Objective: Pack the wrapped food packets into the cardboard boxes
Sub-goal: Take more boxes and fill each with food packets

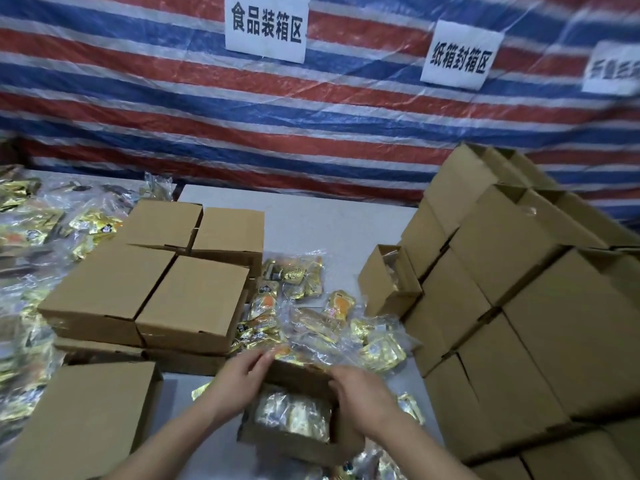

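Big stack of boxes point(512, 306) sits to your right, closed ones point(152, 289) to your left. Open box point(298, 441) is right in front, already holding packets point(294, 415). Loose packets point(329, 327) lie just behind it. L hand point(242, 379) & R hand point(360, 389) are apart, both on the far flap; grip unclear. Press packets flat before folding.

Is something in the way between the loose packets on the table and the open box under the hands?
Nothing visible blocks it. The loose packets lie just behind the open box, whose top is open with packets already inside. The left hand and right hand are at its far rim.
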